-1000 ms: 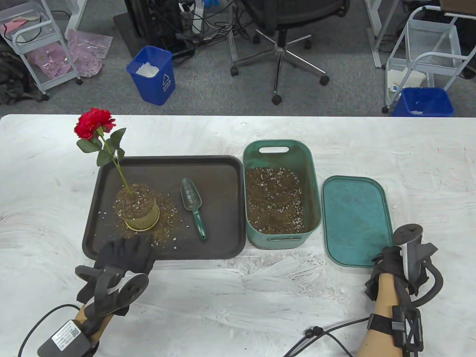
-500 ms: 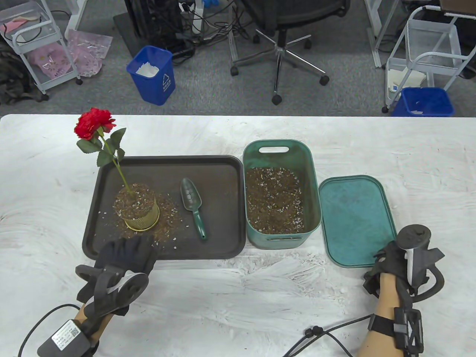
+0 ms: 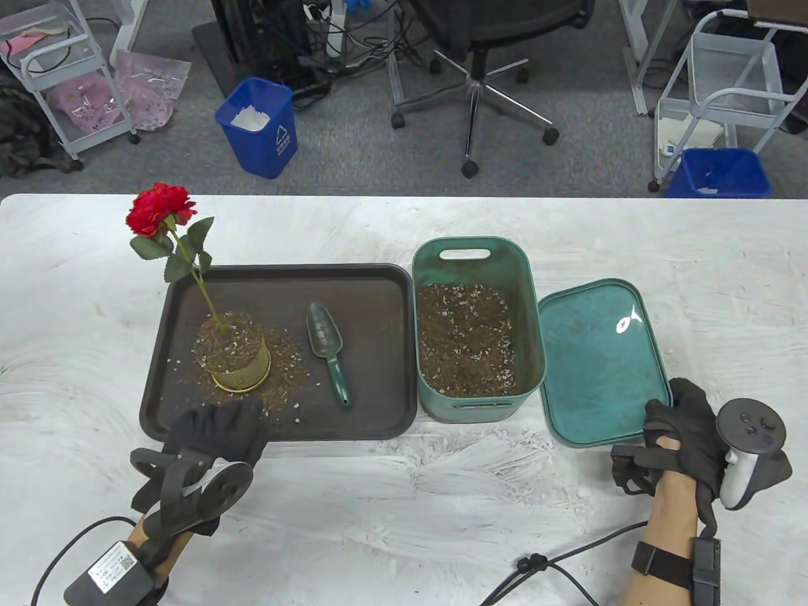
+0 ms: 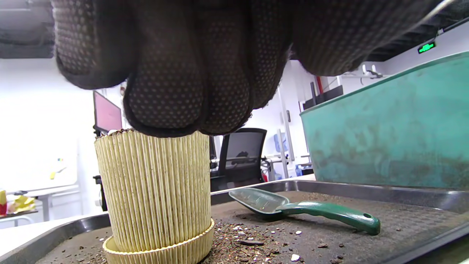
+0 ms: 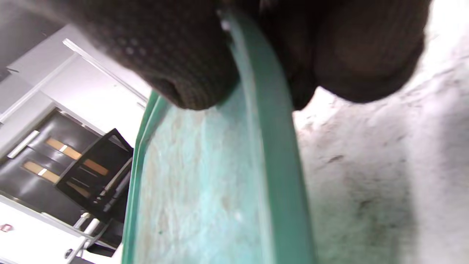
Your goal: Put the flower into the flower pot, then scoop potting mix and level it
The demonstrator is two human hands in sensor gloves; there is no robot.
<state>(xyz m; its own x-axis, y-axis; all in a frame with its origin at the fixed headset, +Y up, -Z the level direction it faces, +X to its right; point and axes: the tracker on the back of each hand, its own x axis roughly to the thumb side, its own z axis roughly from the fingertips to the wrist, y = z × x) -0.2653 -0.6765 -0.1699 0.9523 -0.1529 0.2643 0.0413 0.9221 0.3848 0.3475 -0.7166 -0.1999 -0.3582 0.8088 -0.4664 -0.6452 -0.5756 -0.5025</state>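
While my right hand (image 3: 685,429) pinches the near corner of the teal lid (image 3: 600,360), the soil bin (image 3: 478,328) lies just left of that grip, long axis running away from me. My left hand (image 3: 218,432) rests relaxed, holding nothing, at the tray's (image 3: 379,353) near rim, the flower pot (image 3: 235,356) with its flower (image 3: 159,209) just beyond its fingers.

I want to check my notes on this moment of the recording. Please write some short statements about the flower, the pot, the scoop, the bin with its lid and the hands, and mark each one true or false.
1. The flower stands in the flower pot. True.
2. The scoop is held by the left hand. False: it lies on the tray, and no hand touches it.
3. The right hand grips the lid at its near right corner. True.
4. The lid covers the bin. False: the bin is open, potting mix showing inside, and the lid is beside it.
5. Some mix lies spilled on the tray around the pot. True.
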